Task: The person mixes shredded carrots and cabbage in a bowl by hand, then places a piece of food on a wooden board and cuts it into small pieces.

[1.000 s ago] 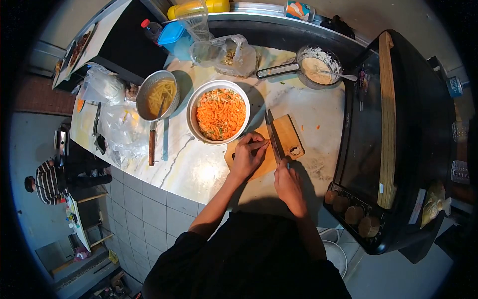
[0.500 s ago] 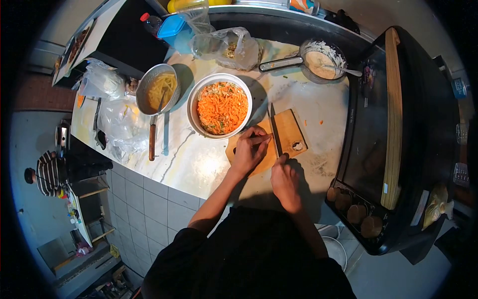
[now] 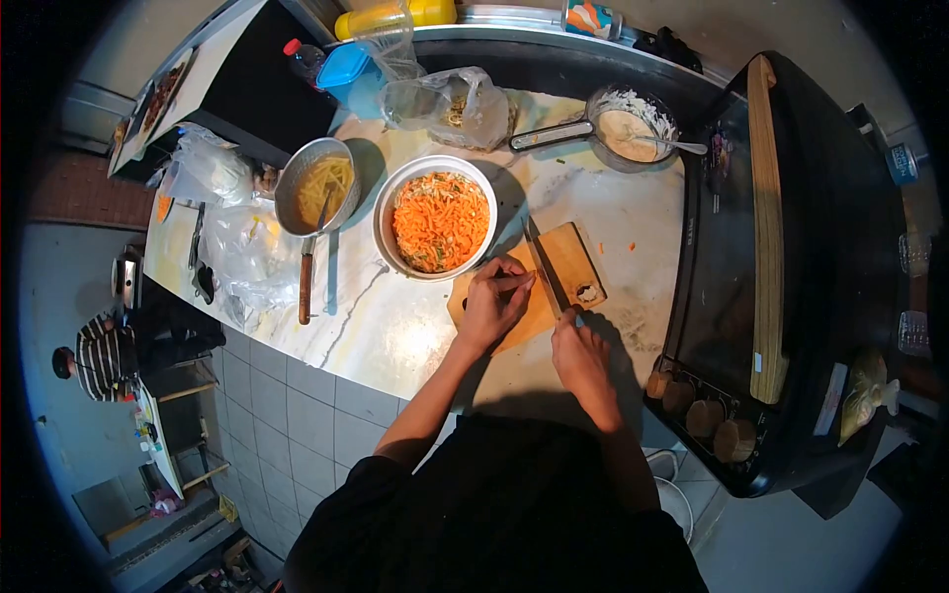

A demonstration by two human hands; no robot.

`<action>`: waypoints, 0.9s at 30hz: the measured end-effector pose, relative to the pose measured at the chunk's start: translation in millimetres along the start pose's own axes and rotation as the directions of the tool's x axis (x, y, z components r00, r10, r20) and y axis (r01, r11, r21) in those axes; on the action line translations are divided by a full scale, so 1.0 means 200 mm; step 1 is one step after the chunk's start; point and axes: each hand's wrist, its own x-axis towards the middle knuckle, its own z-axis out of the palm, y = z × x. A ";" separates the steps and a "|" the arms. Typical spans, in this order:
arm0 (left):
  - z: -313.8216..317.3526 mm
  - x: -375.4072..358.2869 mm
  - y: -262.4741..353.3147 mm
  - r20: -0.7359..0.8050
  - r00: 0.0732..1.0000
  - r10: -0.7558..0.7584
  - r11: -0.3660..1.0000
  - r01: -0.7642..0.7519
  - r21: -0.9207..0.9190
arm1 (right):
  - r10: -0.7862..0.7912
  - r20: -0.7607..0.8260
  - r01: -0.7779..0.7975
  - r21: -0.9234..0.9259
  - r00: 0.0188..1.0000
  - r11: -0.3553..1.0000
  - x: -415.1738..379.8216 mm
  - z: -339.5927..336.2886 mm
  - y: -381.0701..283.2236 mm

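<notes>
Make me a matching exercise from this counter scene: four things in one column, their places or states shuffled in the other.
Things
1. Knife
2. White bowl
3. Cutting board
4. Wooden-handled pan

Places or states
A. Beneath the blade
B. Holding pale yellow strips
C. Gripped in the right hand
D. Filled with mostly orange shreds

Pairs: 1-C, 2-D, 3-A, 4-B

From here I see a black oven (image 3: 720,287) with a wooden handle (image 3: 766,227) on my right, a spoon (image 3: 682,146) leaning in a nearby pan (image 3: 613,158), a blue-lidded container (image 3: 342,65) beside a red-capped bottle (image 3: 308,65), crumpled bags (image 3: 262,280) and, past the tiled floor (image 3: 282,400), a striped-shirted person (image 3: 99,358).
</notes>
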 end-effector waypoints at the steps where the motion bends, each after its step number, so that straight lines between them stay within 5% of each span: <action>1: 0.00 0.00 0.00 -0.006 1.000 0.005 1.000 -0.005 0.011 | -0.014 0.001 0.014 0.008 1.000 1.000 0.00 -0.03 -0.02; 8: 0.01 -0.01 -0.02 -0.034 0.999 -0.010 1.000 0.010 -0.007 | -0.078 -0.124 0.077 -0.011 0.989 0.997 -0.03 0.02 -0.04; 12: 0.01 0.00 -0.03 -0.026 0.999 0.031 0.999 -0.031 0.021 | -0.016 -0.041 0.019 0.070 0.999 0.997 0.00 0.05 -0.02; 20: 0.00 0.00 0.00 -0.022 0.999 0.035 0.999 -0.034 0.027 | -0.016 -0.164 0.005 -0.068 0.986 0.998 0.01 0.21 -0.03; 27: -0.01 -0.01 -0.03 0.002 0.999 0.054 0.998 -0.054 0.043 | -0.025 -0.048 0.020 -0.099 0.999 0.995 0.01 0.07 -0.03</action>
